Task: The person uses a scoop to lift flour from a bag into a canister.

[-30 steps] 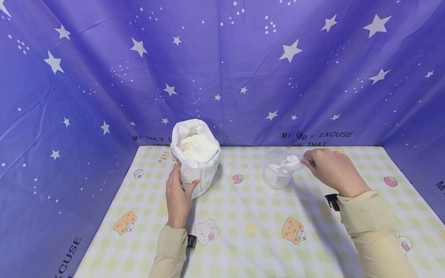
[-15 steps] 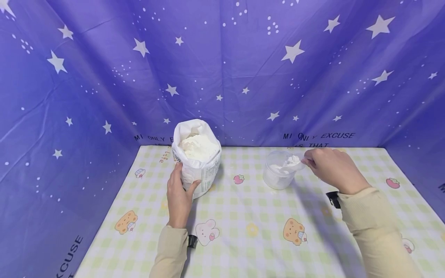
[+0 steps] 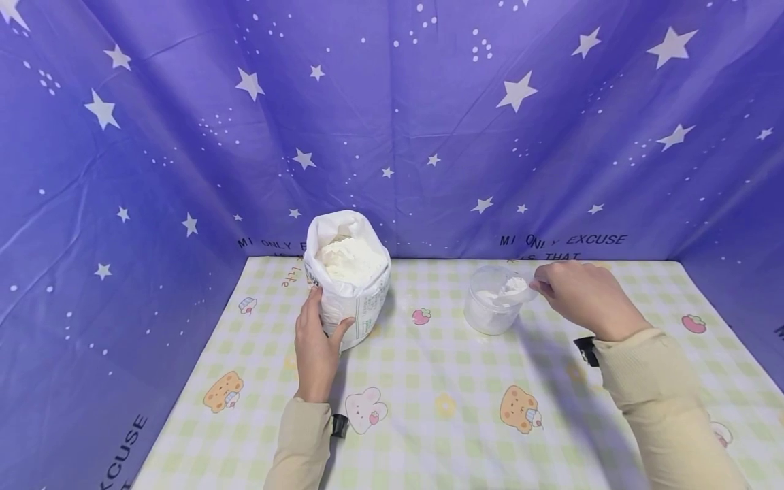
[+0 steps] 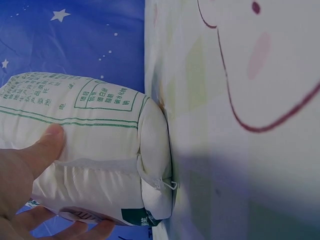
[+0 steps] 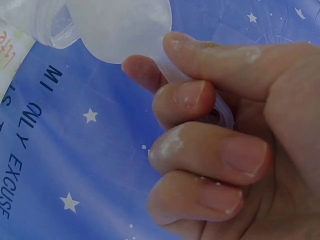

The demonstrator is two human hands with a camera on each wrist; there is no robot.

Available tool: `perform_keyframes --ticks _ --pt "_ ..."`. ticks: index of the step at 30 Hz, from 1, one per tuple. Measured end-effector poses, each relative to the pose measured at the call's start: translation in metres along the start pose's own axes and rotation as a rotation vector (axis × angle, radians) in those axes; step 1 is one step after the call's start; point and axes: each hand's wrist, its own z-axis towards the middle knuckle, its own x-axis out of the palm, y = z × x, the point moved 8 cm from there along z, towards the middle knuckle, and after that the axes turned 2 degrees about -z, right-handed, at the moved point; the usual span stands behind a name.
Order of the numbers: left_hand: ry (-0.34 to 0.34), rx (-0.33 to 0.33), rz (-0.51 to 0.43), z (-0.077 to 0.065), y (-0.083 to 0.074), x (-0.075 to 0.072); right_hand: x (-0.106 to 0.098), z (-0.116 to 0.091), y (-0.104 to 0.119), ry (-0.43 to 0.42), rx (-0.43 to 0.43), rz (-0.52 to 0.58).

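Note:
A white bag of flour-like powder (image 3: 367, 299) stands with its top open on the left of the table, the pale powder (image 3: 352, 260) heaped inside. My left hand (image 3: 316, 357) grips its near left side; in the left wrist view the thumb lies along one face and the fingers wrap the other. To the right is a clear plastic tub (image 3: 490, 318) with white powder in it. Over its right rim, my right hand (image 3: 588, 296) holds a translucent plastic scoop (image 5: 120, 27) by the handle, fingers curled round it. White powder lies in the scoop, and traces cling to the fingers.
A checked cloth with cartoon prints covers the table (image 3: 429, 442). Purple-blue star-patterned curtain (image 3: 392, 122) hangs behind it and along both sides. Wrist straps show at the sleeves.
The head view has shifted very slightly. Both hands, the bag and the tub keep the same places relative to each other.

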Motion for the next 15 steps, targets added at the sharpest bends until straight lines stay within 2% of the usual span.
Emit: perform_keyframes --ticks 15 --pt "-0.004 0.007 0.008 0.0003 0.0014 0.0005 -0.0027 0.0027 0.0000 0.019 0.005 0.002"
